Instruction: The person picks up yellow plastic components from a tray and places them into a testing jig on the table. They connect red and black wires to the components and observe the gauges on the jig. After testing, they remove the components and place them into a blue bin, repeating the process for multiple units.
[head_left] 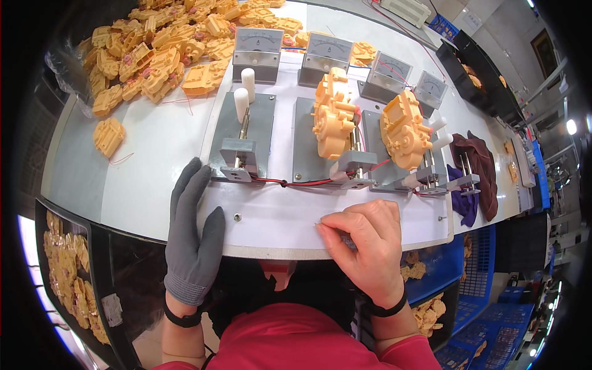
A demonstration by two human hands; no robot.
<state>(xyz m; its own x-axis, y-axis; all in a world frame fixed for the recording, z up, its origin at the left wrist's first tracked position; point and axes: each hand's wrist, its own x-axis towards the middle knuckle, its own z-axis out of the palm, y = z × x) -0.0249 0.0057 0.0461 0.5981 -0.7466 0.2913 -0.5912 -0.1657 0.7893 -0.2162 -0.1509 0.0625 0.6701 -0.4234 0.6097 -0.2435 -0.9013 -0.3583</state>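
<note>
My left hand (192,231), in a grey glove, lies with fingers stretched on the board (271,231) at the bench's front edge, beside the left grey test fixture (262,132). That fixture bears two white pegs (241,105) and metal pins, with no gearbox on it. My bare right hand (370,243) rests at the front edge, its fingers curled and thumb near the index finger; what lies under them is mostly hidden. Beyond it, a yellow plastic gearbox (333,117) stands on the middle fixture (303,139). Another yellow gearbox (405,131) stands on the fixture to its right.
Several analog meters (258,52) stand behind the fixtures. Yellow gearboxes (157,65) are heaped at the back left; a single gearbox (109,137) lies nearer. Red and black wires (283,183) cross the fixtures' fronts. A small toggle switch (237,217) and dark cloths (478,166) lie within reach.
</note>
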